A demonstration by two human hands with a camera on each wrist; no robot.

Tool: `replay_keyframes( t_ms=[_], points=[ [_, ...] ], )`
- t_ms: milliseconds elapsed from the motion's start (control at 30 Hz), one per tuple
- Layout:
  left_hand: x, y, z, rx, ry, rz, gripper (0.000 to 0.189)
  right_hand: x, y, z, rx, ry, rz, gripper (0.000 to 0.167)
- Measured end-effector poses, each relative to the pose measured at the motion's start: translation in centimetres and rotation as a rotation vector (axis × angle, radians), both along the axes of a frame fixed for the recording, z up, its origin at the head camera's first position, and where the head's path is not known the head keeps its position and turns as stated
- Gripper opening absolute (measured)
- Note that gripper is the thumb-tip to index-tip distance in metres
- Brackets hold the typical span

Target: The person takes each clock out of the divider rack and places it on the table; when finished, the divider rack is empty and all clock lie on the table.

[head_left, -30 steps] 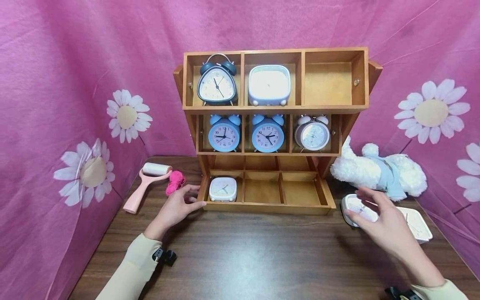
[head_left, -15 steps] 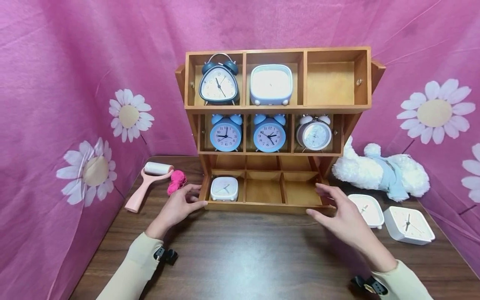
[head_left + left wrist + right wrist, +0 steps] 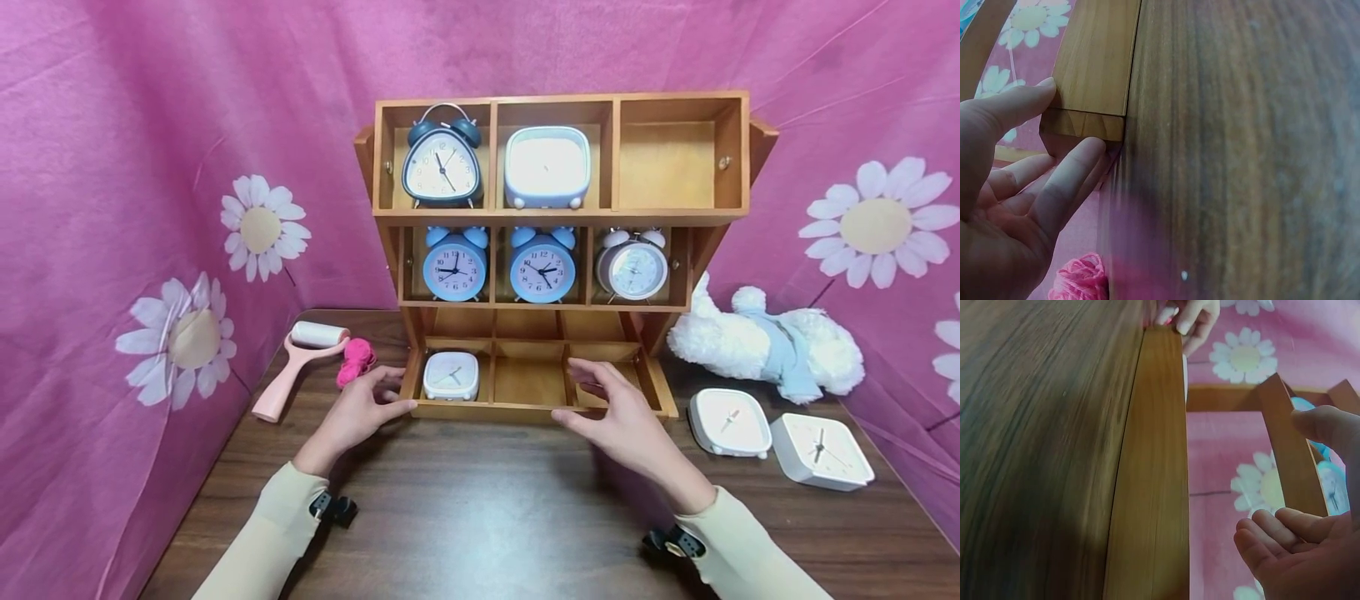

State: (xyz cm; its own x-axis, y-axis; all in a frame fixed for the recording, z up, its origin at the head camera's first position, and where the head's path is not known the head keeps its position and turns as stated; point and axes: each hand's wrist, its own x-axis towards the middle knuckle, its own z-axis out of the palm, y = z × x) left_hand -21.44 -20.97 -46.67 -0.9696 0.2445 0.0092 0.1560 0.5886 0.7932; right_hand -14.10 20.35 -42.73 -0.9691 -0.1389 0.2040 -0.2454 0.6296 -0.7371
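Note:
A tiered wooden display shelf (image 3: 562, 218) stands at the back of the table. My left hand (image 3: 362, 414) holds its lower left front corner, thumb on the front board (image 3: 1094, 56) and fingers against the end. Just beside that hand, a white alarm clock (image 3: 451, 377) lies face up in the bottom left compartment. My right hand (image 3: 626, 421), fingers apart and holding nothing, hovers at the front edge of the bottom right compartment. In the right wrist view that hand's fingers (image 3: 1272, 540) are loosely bent. On the table to its right lie two white clocks, one rounded (image 3: 730, 423), one square (image 3: 822, 452).
The upper tiers hold a dark green bell clock (image 3: 442, 171), a pale blue clock (image 3: 547, 171), two blue bell clocks (image 3: 454, 268) and a silver one (image 3: 637, 271). A pink lint roller (image 3: 288, 375) and pink yarn (image 3: 356, 362) lie left; a white plush toy (image 3: 772, 346) lies right.
My right hand has moved left, away from the white clocks on the right to the shelf's bottom right compartment. My left hand has stayed at the shelf's corner.

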Motion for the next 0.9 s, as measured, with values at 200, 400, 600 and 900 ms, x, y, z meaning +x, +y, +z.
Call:
replay_keyframes(
  t_ms=[200,400,600,900],
  points=[
    [0.2,0.1,0.1,0.006,-0.002,0.006,0.057,-0.8,-1.9,-0.2,-0.015,-0.005,0.042,0.077],
    [0.1,0.2,0.0,0.005,0.007,0.003,0.057,-1.5,-3.7,-0.7,-0.02,-0.007,0.071,0.076],
    [0.2,0.1,0.0,-0.005,0.007,0.009,0.057,-2.2,-5.4,-1.3,-0.074,-0.033,0.101,0.077],
    [-0.1,0.0,-0.1,-0.017,0.006,0.003,0.056,-3.6,-7.9,-1.7,-0.115,-0.062,0.104,0.08]
  ],
)
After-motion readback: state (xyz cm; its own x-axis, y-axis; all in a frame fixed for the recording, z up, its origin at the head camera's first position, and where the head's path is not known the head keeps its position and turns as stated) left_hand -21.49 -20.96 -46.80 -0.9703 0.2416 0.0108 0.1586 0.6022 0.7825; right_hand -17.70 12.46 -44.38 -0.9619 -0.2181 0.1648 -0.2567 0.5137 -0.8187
